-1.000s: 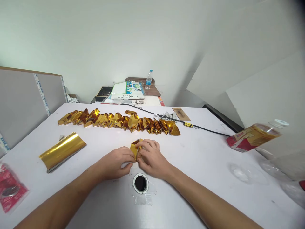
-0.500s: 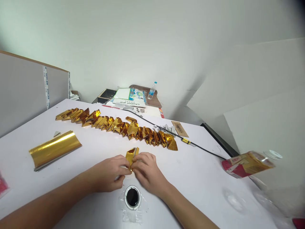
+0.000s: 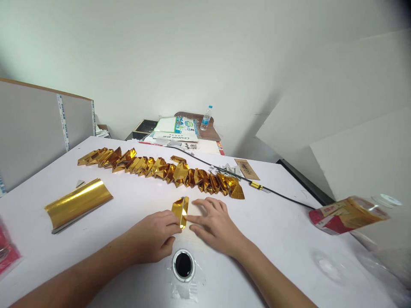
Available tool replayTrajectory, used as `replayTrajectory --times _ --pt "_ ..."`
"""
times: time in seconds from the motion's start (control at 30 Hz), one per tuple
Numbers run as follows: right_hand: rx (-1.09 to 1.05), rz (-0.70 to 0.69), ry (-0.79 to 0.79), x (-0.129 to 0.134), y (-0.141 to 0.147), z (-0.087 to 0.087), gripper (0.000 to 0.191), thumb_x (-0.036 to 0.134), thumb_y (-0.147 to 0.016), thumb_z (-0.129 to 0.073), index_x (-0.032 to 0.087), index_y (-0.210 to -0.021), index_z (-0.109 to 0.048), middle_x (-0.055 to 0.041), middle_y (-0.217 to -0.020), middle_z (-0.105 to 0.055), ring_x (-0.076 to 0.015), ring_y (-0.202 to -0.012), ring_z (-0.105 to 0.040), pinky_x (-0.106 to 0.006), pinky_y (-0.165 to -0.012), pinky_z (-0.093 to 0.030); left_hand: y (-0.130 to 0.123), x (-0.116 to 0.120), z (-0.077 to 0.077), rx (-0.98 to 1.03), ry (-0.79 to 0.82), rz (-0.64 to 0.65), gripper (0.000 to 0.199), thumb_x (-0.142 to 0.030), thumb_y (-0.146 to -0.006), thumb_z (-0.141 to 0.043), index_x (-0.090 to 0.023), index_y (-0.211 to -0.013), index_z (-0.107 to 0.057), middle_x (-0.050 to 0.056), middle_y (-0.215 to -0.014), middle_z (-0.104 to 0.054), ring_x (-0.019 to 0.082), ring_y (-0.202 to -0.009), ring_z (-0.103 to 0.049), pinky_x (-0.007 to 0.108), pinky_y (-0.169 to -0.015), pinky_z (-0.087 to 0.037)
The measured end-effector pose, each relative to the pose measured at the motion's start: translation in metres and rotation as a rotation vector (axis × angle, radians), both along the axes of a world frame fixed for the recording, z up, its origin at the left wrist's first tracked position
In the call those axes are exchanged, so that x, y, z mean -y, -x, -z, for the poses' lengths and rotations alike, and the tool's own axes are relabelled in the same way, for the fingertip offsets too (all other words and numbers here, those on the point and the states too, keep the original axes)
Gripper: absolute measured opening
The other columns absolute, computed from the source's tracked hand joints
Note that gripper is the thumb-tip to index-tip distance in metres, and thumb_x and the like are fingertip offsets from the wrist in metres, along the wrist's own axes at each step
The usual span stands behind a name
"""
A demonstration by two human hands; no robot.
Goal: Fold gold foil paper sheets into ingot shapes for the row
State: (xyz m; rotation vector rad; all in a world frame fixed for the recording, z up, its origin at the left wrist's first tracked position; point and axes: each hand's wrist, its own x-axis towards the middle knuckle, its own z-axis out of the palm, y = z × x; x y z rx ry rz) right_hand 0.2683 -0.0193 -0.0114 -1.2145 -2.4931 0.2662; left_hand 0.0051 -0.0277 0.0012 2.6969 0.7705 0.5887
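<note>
A small folded piece of gold foil paper [image 3: 180, 209] lies on the white table in front of me, with a lengthwise crease and a slanted top corner. My left hand [image 3: 159, 237] is closed at its lower left edge, fingers curled against the paper. My right hand [image 3: 218, 224] is open, its fingers spread over the table and one fingertip touching the paper's right edge. Behind them runs a long row of folded gold foil pieces [image 3: 154, 167]. To the left rests a curved stack of gold foil sheets [image 3: 78, 203].
Close to me is a round black-centred disc [image 3: 183, 265] on clear plastic. A black cable [image 3: 282, 197] crosses the right side. A large bottle [image 3: 349, 214] stands at right, and a pink packet [image 3: 7, 248] lies at far left. Papers and a water bottle [image 3: 206, 118] are behind.
My right hand has let go of the gold foil paper, moved right and spread its fingers. The paper shows more of its face. The view has shifted slightly.
</note>
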Motion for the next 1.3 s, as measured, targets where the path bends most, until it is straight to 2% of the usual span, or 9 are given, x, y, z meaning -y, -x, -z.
replayTrajectory --times 0.13,0.23,0.47,0.6,0.7,0.8,0.9,1.17,1.3 --pt "0.073 0.017 0.114 0.000 -0.005 -0.003 0.042 0.050 -0.105 -0.055 0.046 -0.146 -0.060 -0.0087 -0.159 -0.044 -0.0383 -0.141 -0.039 -0.067 -0.111 -0.037 -0.002 0.005 -0.001 -0.067 0.011 -0.005 0.032 -0.021 -0.089 -0.068 -0.016 -0.121 -0.066 0.011 -0.113 -0.067 0.028 -0.105 -0.063 0.043 -0.093 -0.055" --pt "0.071 -0.013 0.122 0.003 -0.001 -0.001 0.044 0.050 -0.106 -0.050 0.041 -0.149 -0.057 -0.0086 -0.161 -0.042 -0.0360 -0.145 -0.037 -0.064 -0.115 -0.036 -0.005 0.008 0.000 -0.105 -0.022 -0.027 0.027 -0.028 -0.094 -0.067 -0.015 -0.119 -0.067 0.012 -0.112 -0.067 0.029 -0.103 -0.063 0.044 -0.088 -0.055" --pt "0.059 0.218 0.078 -0.007 0.017 0.005 0.042 0.054 -0.106 -0.045 0.038 -0.141 -0.063 -0.0086 -0.161 -0.045 -0.0388 -0.140 -0.042 -0.067 -0.109 -0.038 -0.005 -0.004 -0.001 -0.031 -0.018 -0.001 0.020 -0.011 -0.090 -0.059 -0.019 -0.104 -0.072 0.006 -0.102 -0.070 0.022 -0.097 -0.064 0.037 -0.090 -0.051" --pt "0.030 0.116 0.089 -0.006 0.016 0.003 0.037 0.046 -0.105 -0.051 0.032 -0.137 -0.063 -0.0067 -0.163 -0.044 -0.0364 -0.142 -0.039 -0.064 -0.113 -0.036 0.003 -0.012 -0.006 -0.050 -0.044 -0.016 0.010 -0.013 -0.087 -0.061 -0.018 -0.082 -0.069 0.005 -0.089 -0.068 0.020 -0.089 -0.062 0.035 -0.085 -0.050" --pt "-0.025 0.022 0.094 -0.002 0.015 0.001 0.028 0.039 -0.103 -0.056 0.028 -0.127 -0.066 -0.0074 -0.154 -0.054 -0.0328 -0.139 -0.043 -0.059 -0.113 -0.035 0.016 -0.019 -0.010 -0.064 -0.086 -0.069 0.014 -0.019 -0.087 -0.065 -0.018 -0.074 -0.066 0.004 -0.084 -0.069 0.021 -0.090 -0.062 0.036 -0.086 -0.049" --pt "-0.085 -0.042 0.046 0.001 0.017 0.002 0.018 0.034 -0.102 -0.059 0.028 -0.114 -0.071 -0.0083 -0.140 -0.062 -0.0310 -0.130 -0.049 -0.058 -0.109 -0.036 0.029 -0.029 -0.014 -0.121 -0.130 -0.149 0.016 -0.024 -0.094 -0.063 -0.020 -0.080 -0.070 0.003 -0.088 -0.072 0.023 -0.097 -0.063 0.040 -0.092 -0.049" --pt "-0.131 -0.050 0.013 0.003 0.020 0.003 0.014 0.034 -0.101 -0.062 0.027 -0.105 -0.073 -0.0097 -0.141 -0.061 -0.0321 -0.131 -0.050 -0.058 -0.107 -0.036 0.033 -0.034 -0.014 -0.182 -0.178 -0.193 0.017 -0.025 -0.100 -0.059 -0.019 -0.091 -0.072 0.005 -0.095 -0.074 0.025 -0.103 -0.062 0.043 -0.095 -0.049" --pt "-0.189 -0.094 -0.077 0.003 0.014 0.012 0.014 0.027 -0.101 -0.063 0.028 -0.108 -0.076 -0.0098 -0.135 -0.064 -0.0284 -0.124 -0.058 -0.053 -0.104 -0.040 0.019 -0.027 0.001 -0.180 -0.158 -0.218 0.015 -0.011 -0.101 -0.052 -0.015 -0.098 -0.066 0.007 -0.099 -0.067 0.023 -0.098 -0.060 0.036 -0.088 -0.052" --pt "-0.254 -0.048 -0.056 0.001 0.012 0.018 0.012 0.025 -0.099 -0.066 0.027 -0.103 -0.077 -0.0090 -0.121 -0.068 -0.0264 -0.115 -0.062 -0.048 -0.099 -0.045 0.017 -0.025 0.006 -0.183 -0.108 -0.201 0.027 -0.001 -0.097 -0.046 -0.017 -0.109 -0.064 0.007 -0.106 -0.068 0.023 -0.102 -0.060 0.035 -0.091 -0.052"
